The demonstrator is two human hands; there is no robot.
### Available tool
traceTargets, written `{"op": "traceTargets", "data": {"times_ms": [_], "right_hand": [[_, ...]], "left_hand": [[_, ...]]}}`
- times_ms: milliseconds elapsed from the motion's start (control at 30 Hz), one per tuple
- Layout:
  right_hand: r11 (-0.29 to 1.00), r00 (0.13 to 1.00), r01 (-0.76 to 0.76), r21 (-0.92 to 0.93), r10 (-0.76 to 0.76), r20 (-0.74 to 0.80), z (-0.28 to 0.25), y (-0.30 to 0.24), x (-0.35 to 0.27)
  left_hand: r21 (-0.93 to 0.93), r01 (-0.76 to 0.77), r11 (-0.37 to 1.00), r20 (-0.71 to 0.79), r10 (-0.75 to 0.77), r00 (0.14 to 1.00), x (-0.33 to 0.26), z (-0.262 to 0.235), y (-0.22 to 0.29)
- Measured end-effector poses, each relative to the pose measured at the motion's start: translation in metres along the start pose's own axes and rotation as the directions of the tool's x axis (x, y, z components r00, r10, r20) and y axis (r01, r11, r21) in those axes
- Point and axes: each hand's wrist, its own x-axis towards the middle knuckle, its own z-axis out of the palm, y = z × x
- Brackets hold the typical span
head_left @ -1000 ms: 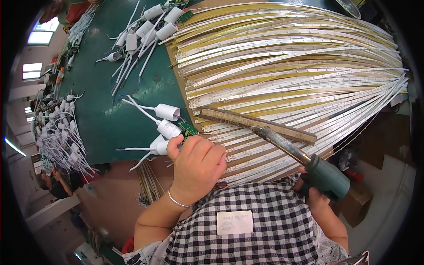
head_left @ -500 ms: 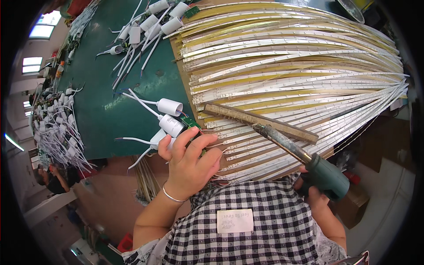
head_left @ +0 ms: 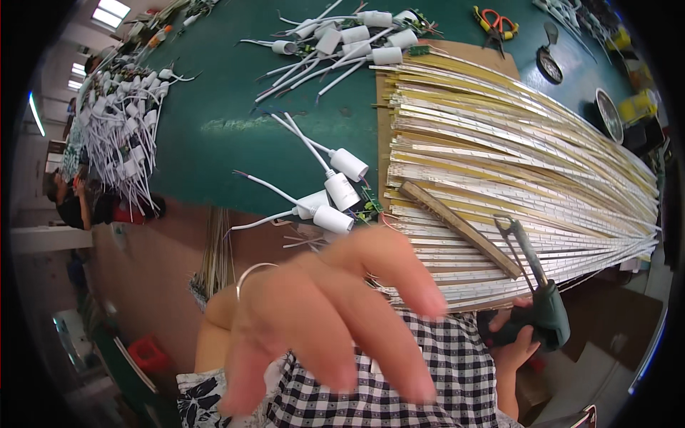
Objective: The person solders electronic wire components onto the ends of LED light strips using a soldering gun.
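Observation:
My left hand (head_left: 335,314) is raised close to the camera, blurred, fingers spread apart and holding nothing. A thin bangle sits on its wrist. My right hand (head_left: 524,339) grips the green handle of a soldering iron (head_left: 535,285), whose metal tip points up over the strips. A wide fan of long white and yellow LED strips (head_left: 514,150) lies on the green table (head_left: 235,128). A wooden stick (head_left: 460,228) rests across the strips. Beyond my left hand lie white cylindrical parts with white wires (head_left: 335,196), next to a small green circuit board (head_left: 371,207).
More white wired parts lie at the table's far edge (head_left: 349,39), and a big heap on the left (head_left: 128,128). Orange-handled scissors (head_left: 496,21) and a round metal dish (head_left: 610,114) sit at the far right. A person (head_left: 71,200) sits at the left.
My left hand has lifted off the white parts at the strip ends and come up toward the camera with its fingers spread. The right hand still holds the soldering iron.

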Motion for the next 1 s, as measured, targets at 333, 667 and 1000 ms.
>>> {"op": "traceTargets", "data": {"times_ms": [333, 667, 1000], "right_hand": [[0.997, 0.997, 0.07, -0.038, -0.069, 0.035, 0.01, -0.002, 0.003], [0.996, 0.997, 0.052, -0.071, -0.056, -0.057, 0.029, -0.009, 0.002], [0.994, 0.997, 0.063, -0.086, -0.058, 0.051, 0.048, -0.015, 0.008]], "left_hand": [[-0.134, -0.467, 0.874, -0.332, 0.405, 0.852, 0.023, 0.05, -0.021], [0.107, -0.258, 0.96, -0.337, 0.279, 0.899, -0.005, 0.015, -0.011], [0.312, -0.131, 0.941, -0.242, 0.212, 0.947, 0.011, -0.026, -0.018]]}}
